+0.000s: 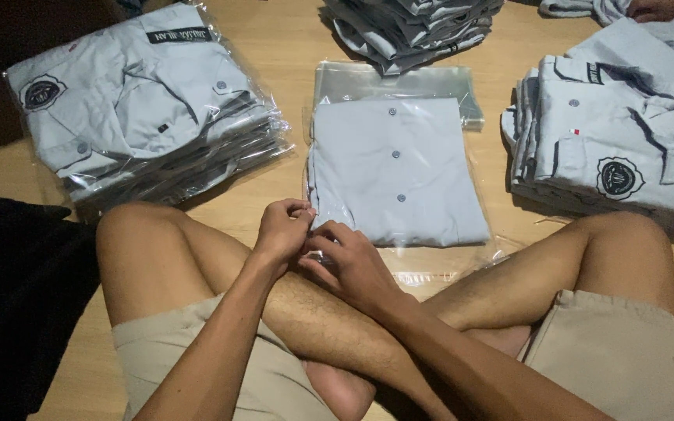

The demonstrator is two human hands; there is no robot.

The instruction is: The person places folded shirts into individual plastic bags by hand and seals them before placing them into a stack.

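folded grey shirt [398,168] is lying in a clear plastic bag [431,269] on the wooden floor [290,39], before crossed legs. left hand [282,228] and right hand [349,261] are pinching the bag's edge together; what the fingertips are gripping is hard to see. bagged shirts [142,101] are sitting left, unbagged pile [618,132] right, cut off.

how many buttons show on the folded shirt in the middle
3, in a line down the folded shirt: top, middle, lowest. More may be hidden underneath.

1. A light wooden floor [282,43] is carrying everything.
2. A bagged shirt stack [138,101] is lying at upper left.
3. A folded shirt [395,171] is lying at centre.
4. An unbagged stack [618,140] is sitting at right.
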